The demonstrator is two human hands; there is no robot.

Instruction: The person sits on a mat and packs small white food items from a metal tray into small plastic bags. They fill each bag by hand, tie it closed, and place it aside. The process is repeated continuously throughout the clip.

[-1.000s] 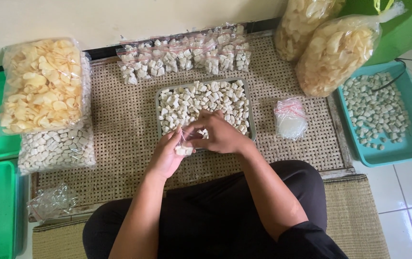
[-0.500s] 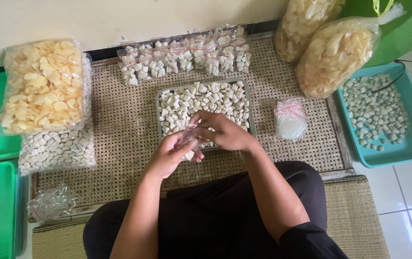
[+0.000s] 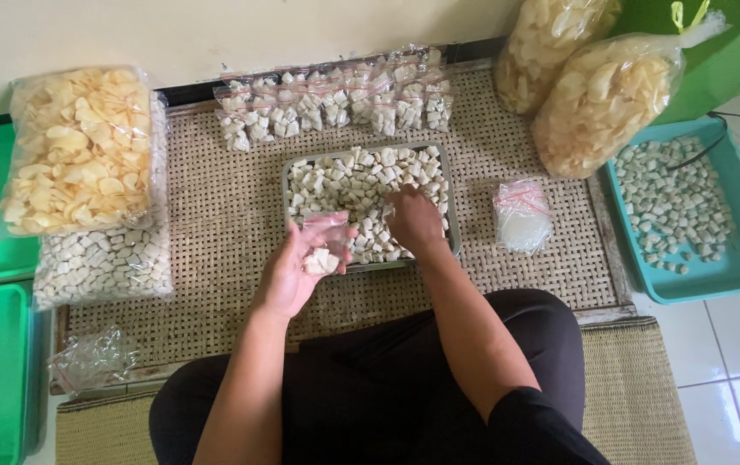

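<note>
The left hand (image 3: 297, 267) is cupped, palm up, and clasps a small clear plastic bag (image 3: 325, 245) with a few pale, chunky cracker pieces at its bottom; the bag's mouth stands open towards the other hand. The right hand (image 3: 414, 221) is apart from it, fingers curled down into the white pieces in a shallow rectangular metal tray (image 3: 366, 207); whether it grips any piece cannot be told. The tray lies on a woven rattan mat (image 3: 215, 215) just beyond both hands. Past the tray runs a row of small filled clear packets (image 3: 335, 99). Right of the right hand sits a bundle of empty clear bags bound with red bands (image 3: 522, 215), further out a teal plastic tray of pale pieces (image 3: 688, 215). Left of the left hand lie a large clear bag of yellow crackers (image 3: 77, 151) and a clear bag of white pieces (image 3: 103, 263).
</note>
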